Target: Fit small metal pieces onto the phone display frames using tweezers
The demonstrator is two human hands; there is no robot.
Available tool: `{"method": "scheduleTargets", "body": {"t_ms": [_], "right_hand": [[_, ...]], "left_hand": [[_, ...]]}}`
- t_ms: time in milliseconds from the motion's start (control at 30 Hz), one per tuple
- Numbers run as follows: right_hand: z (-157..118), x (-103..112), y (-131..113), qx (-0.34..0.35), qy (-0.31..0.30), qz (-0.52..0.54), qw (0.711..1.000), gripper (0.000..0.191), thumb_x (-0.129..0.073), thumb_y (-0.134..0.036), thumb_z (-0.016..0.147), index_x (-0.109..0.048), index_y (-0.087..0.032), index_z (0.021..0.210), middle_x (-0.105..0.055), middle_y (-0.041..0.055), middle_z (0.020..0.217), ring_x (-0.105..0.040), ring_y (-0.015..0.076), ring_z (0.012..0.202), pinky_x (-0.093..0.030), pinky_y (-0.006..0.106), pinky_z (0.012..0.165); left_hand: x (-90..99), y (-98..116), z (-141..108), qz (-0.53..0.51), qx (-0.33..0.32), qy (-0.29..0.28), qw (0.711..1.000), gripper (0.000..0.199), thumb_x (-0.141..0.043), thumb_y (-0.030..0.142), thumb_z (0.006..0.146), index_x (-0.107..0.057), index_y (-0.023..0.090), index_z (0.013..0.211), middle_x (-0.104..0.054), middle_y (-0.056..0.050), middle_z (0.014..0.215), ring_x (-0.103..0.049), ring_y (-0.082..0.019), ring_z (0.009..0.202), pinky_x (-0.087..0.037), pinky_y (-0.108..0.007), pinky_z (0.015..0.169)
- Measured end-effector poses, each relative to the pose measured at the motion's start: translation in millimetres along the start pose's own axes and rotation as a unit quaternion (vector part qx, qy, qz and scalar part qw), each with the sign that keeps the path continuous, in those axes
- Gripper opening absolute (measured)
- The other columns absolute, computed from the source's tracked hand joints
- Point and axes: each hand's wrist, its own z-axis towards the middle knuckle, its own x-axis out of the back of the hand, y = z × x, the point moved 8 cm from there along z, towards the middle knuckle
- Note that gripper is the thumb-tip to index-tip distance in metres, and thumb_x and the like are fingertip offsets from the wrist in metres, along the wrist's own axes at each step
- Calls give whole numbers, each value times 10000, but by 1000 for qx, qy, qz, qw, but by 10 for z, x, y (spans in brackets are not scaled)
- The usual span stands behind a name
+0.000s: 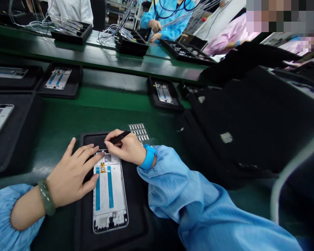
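Blue sleeve (199, 200) is filling the lower right; my right hand (128, 148), pinching a black pen-like tool (119, 137), is blocking part of a gridded sheet (138, 131). My left hand (70, 176), fingers spread, is touching the phone frame (118, 190) lying in a black tray (137, 212).

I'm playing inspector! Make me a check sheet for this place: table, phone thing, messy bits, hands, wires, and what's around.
Surface: dark green bench, shiny in patches.
Job's things: a phone frame with two blue strips lies in a black tray.
Clutter: a sheet of small pale pieces on the bench, just beyond the right hand.
Hands: left hand spread over the frame's far end and left edge; right hand grips a black pen-like tool; whether its tip touches is unclear.
Cables: pale cables at the back; a thick pale cable or tube at the right.
Surroundings: another tray holding a frame; co-workers' blue sleeve, pink sleeve and white top.
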Motion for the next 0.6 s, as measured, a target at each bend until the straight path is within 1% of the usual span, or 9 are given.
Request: {"method": "scheduleTargets", "body": {"t_ms": [100,200,300,367,400,433,500,567,600], "right_hand": [[-16,-34,-7,15,-6,5,1000,86,-529,-214,793,-595,-162,815,-649,11,789,-605,89,665,-481,185,629],[-45,-53,-60,59,-7,6,998,91,-521,-210,802,-592,-157,825,-643,18,786,-601,93,690,-479,190,650],[-21,117,-45,63,33,5,997,110,-485,-222,834,-576,-162,826,-632,25,781,-588,103,698,-479,215,659],[28,285,-2,46,60,-36,996,152,-439,-228,869,-570,-164,826,-625,40,808,-579,123,761,-476,252,716],[57,332,12,43,52,-76,995,169,-420,-226,880,-572,-163,843,-623,51,842,-571,141,818,-471,277,756],[85,334,27,44,25,-123,991,180,-410,-229,888,-577,-162,879,-620,61,883,-561,161,874,-465,301,781],[113,214,80,51,-75,-210,973,197,-438,-258,884,-574,-171,996,-603,76,981,-548,191,943,-470,317,764],[108,63,174,39,-162,-265,950,282,-493,-309,863,-533,-192,1117,-569,86,1067,-566,198,926,-479,295,683],[111,7,218,29,-187,-280,941,331,-515,-330,852,-510,-197,1155,-555,91,1087,-578,197,908,-479,286,657]], "left_hand": [[7,19,1,11,0,-1,1000,501,-431,364,828,-402,242,1312,-506,-92,1282,-418,-278,1219,-160,-593,1064],[18,18,3,16,2,1,1000,499,-434,361,827,-407,231,1307,-502,-93,1289,-414,-273,1223,-180,-575,1066],[26,8,18,19,1,-1,1000,482,-436,348,823,-431,228,1289,-495,-95,1299,-417,-277,1222,-185,-575,1063],[37,31,27,21,-4,-1,1000,460,-439,340,822,-454,235,1269,-501,-93,1294,-430,-278,1211,-183,-578,1062],[47,55,26,23,-6,1,1000,447,-439,337,823,-466,238,1258,-507,-92,1289,-438,-276,1204,-178,-579,1063],[61,81,23,27,-4,2,1000,431,-437,335,827,-479,239,1245,-513,-90,1284,-445,-274,1199,-170,-578,1066],[95,137,16,32,5,-1,999,406,-429,348,841,-495,232,1225,-522,-91,1279,-443,-273,1206,-158,-576,1070],[138,146,45,23,14,-18,999,440,-418,404,853,-469,205,1242,-533,-101,1268,-444,-269,1211,-170,-570,1070],[163,109,87,14,16,-34,999,473,-411,436,855,-441,194,1261,-539,-105,1262,-456,-261,1203,-194,-561,1066]]}}
